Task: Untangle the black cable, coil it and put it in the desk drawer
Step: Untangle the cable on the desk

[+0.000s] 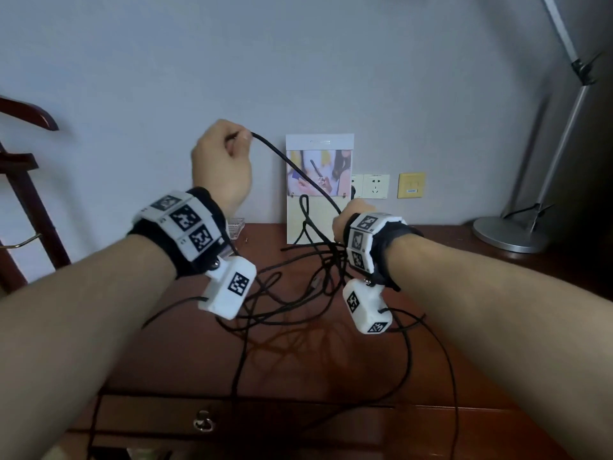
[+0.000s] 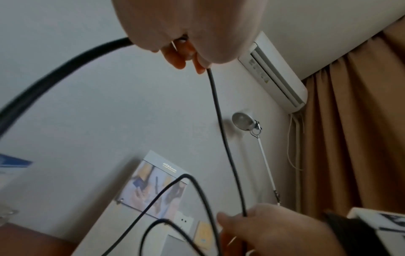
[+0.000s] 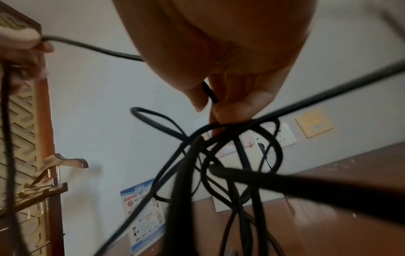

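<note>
The black cable runs taut from my raised left hand down to my right hand. In the left wrist view my left hand's fingertips pinch the cable near one end. My right hand grips a strand just above the knot. The rest hangs as a tangle of loops that spreads over the brown desk. The drawer front with its ring pull lies under the desk's front edge.
A picture card leans on the wall behind the tangle, with wall sockets to its right. A lamp base stands at the back right, a small glass dish at the back left, and a dark wooden rack at far left.
</note>
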